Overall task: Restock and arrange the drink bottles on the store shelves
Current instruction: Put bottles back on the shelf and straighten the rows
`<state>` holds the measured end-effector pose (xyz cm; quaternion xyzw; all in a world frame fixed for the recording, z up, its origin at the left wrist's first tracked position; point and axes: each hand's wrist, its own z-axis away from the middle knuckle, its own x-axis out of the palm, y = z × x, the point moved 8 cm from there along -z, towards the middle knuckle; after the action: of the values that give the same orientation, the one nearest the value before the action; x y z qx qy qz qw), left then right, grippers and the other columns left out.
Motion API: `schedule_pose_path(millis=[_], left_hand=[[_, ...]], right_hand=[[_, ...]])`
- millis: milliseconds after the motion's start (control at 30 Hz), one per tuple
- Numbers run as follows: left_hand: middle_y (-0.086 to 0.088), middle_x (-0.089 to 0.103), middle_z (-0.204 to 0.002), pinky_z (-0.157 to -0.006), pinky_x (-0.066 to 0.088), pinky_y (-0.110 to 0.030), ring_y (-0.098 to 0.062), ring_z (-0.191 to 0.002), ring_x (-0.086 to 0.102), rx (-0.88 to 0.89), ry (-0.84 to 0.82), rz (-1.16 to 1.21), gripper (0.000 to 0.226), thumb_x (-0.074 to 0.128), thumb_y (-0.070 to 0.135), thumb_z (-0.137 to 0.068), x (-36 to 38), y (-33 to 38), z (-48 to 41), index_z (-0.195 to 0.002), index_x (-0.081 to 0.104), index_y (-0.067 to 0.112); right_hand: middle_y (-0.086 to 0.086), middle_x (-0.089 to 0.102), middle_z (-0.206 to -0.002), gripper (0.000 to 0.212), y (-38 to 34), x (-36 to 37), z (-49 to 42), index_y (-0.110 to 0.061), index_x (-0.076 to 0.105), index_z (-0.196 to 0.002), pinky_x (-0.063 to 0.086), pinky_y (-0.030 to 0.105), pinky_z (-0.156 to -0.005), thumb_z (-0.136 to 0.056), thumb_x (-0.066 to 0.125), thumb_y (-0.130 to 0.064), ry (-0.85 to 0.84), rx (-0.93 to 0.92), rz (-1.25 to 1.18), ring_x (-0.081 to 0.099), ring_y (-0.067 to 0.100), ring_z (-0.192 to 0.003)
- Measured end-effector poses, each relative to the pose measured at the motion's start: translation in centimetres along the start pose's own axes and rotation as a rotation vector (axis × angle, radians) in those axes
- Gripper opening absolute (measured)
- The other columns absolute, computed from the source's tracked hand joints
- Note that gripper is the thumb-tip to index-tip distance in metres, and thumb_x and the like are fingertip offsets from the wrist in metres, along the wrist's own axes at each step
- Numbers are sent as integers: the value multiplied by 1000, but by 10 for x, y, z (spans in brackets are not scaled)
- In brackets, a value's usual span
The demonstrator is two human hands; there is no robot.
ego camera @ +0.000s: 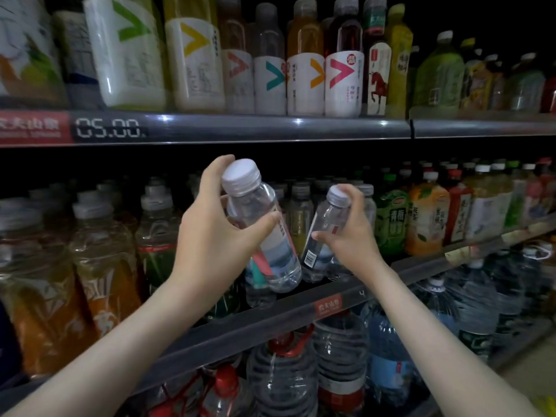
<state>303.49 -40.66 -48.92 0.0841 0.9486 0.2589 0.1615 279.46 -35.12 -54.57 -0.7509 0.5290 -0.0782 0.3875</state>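
You are holding a clear water bottle (278, 251) in your left grip (222, 236), with the thumb crossing its front and the fingers curling round behind its neck. It is tilting, its white cap leaning up and to the left and its base hanging just above the front of the middle shelf (240, 332). Your right grip (346, 233) is clasping a second clear bottle (326, 215), fingers bending over the cap and thumb pressing its side. This one is leaning the other way, cap to the right, with its base down among the small bottles at the shelf front; whether it is standing on the shelf is not clear. The bases of the two bottles are sitting just beside each other.

Behind them, rows of grey-capped bottles are standing in the dark. To the right, a green-labelled bottle (391, 224) and an orange-labelled bottle (427, 218) are lining the same shelf, and to the left large orange drink bottles (99, 266) are filling it. A red tag (328, 307) is sticking to the shelf rail below your grips.

Above, the upper shelf (270, 127) is showing a price display (108, 127) reading 05.00 and is carrying bottles with V-marked labels (343, 82). Underneath, large water jugs (282, 380) are crowding the bottom level.
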Motion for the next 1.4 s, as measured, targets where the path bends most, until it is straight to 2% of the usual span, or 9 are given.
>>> schedule_pose_path(millis=[133,300,467,533,800,1067,1167,1267,1400], left_hand=[[39,47,-102,-70,44,-1,27,-93,50,-9,21,22,79,78,26,-75,-15,-3,-2,-141,34,30],[40,46,-102,-74,49,-6,27,-90,51,-14,33,-7,81,78,31,-74,-23,-11,-4,-142,33,31],[39,42,-104,-67,40,3,34,-86,44,-42,29,-8,81,78,26,-76,-19,-21,-3,-143,33,29],[39,41,-104,-66,37,5,36,-85,42,-60,30,3,80,77,24,-77,-18,-27,-2,-144,33,27],[39,43,-103,-65,41,3,34,-84,45,-193,57,113,80,79,27,-75,-20,-52,-2,-142,35,31],[20,55,-121,-76,45,-8,12,-104,54,-235,75,87,82,80,30,-74,-32,-64,9,-143,35,33],[26,52,-114,-70,45,-3,25,-94,50,-238,80,94,83,79,29,-75,-38,-64,14,-143,34,34],[26,52,-116,-80,48,-13,14,-104,52,-228,83,85,83,79,32,-74,-43,-62,17,-143,33,37],[38,47,-109,-75,46,-4,27,-96,47,-203,79,82,82,78,32,-74,-48,-56,18,-143,34,37]], right_hand=[[-5,37,-147,85,16,31,-17,-42,20,-141,44,35,-83,-82,76,-19,-137,68,207,47,18,-120],[-1,40,-148,92,20,35,-34,-33,6,-151,26,42,-95,-84,68,-45,-133,-3,731,25,28,-126],[4,42,-144,95,23,30,-41,-34,1,-150,15,44,-103,-82,61,-60,-135,17,919,20,29,-131],[7,40,-146,97,28,30,-42,-35,0,-150,6,48,-110,-80,62,-62,-177,24,891,15,29,-137],[12,12,-157,72,44,-8,-45,-36,9,-152,19,46,-110,-95,52,-29,-76,83,746,13,35,-139],[8,15,-147,86,42,-12,-26,-36,15,-141,50,43,-87,-82,73,-12,-132,52,483,53,34,-109],[8,31,-147,88,46,-24,-8,-24,20,-145,46,39,-91,-79,76,-9,-3,100,276,49,20,-114],[7,55,-129,66,49,-36,5,-13,43,-132,42,30,-84,-77,79,-12,77,201,197,55,23,-116],[2,54,-130,67,26,-44,21,-15,43,-136,38,26,-86,-78,78,-12,179,158,146,49,10,-106]])
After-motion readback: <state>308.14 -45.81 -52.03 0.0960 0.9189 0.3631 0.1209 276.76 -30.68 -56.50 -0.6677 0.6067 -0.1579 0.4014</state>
